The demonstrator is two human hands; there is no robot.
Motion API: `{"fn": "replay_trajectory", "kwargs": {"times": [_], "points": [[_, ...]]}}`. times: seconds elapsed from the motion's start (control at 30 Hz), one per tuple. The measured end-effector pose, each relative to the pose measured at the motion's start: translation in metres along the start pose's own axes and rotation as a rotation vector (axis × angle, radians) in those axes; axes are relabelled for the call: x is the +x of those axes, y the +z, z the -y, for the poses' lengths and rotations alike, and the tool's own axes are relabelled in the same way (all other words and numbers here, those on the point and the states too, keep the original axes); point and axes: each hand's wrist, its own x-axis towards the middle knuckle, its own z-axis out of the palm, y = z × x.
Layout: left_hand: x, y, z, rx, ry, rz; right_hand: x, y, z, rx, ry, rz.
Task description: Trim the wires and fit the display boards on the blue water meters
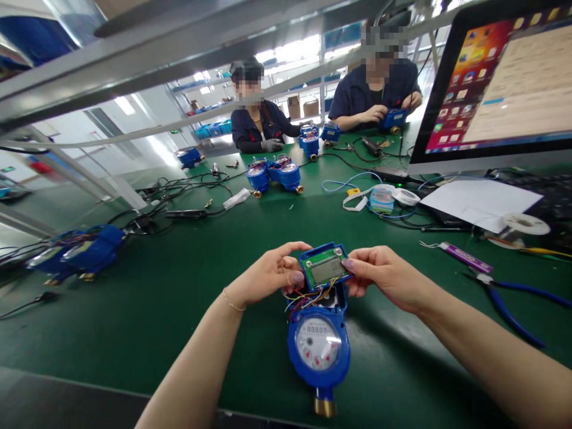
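A blue water meter with a round white dial and a brass fitting lies on the green table in front of me. Above its open wiring compartment, a circuit board with a grey display sits tilted in a blue frame. Coloured wires run from the board into the meter. My left hand grips the frame's left edge between thumb and fingers. On the opposite edge, my right hand pinches the board, its thumb on the front near the display. Fingers behind the frame are partly hidden.
Blue-handled pliers and a purple stick-like item lie at right, below a monitor and white paper. More meters stand left and centre back. Cables cross the table. Two people sit opposite; a metal beam spans overhead.
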Motion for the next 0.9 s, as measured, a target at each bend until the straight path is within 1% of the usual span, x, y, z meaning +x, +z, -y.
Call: {"fn": "replay_trajectory", "kwargs": {"times": [0.1,0.2,0.3,0.4,0.47,0.57,0.67,0.73,0.8,0.87,0.9], "points": [[0.003,0.001,-0.008,0.071,-0.019,-0.007,-0.001,-0.003,0.002,-0.013,0.017,-0.001],[0.007,0.01,-0.012,0.09,-0.002,-0.077,0.002,-0.006,0.006,-0.011,0.031,-0.003],[0.009,0.016,-0.012,0.067,0.056,-0.121,0.007,-0.008,0.012,-0.027,0.032,0.035],[0.007,0.016,-0.008,0.069,0.108,-0.147,0.015,-0.007,0.016,-0.03,0.038,0.061],[0.003,0.015,-0.005,0.123,0.108,-0.2,0.02,-0.004,0.017,-0.027,0.044,0.074],[-0.002,0.015,0.002,0.189,0.126,-0.316,0.028,0.003,0.014,-0.013,0.039,0.096],[-0.005,0.017,0.01,0.116,0.174,-0.435,0.035,0.006,0.007,0.03,0.023,0.11],[-0.006,0.018,0.016,0.049,0.191,-0.513,0.035,0.006,-0.001,0.021,-0.007,0.058],[-0.006,0.018,0.022,0.003,0.214,-0.588,0.03,0.007,-0.008,-0.071,-0.07,-0.069],[-0.006,0.018,0.027,-0.031,0.25,-0.648,0.018,0.014,-0.014,-0.282,-0.177,-0.193],[-0.005,0.018,0.029,-0.049,0.27,-0.67,0.011,0.021,-0.015,-0.422,-0.24,-0.227]]}}
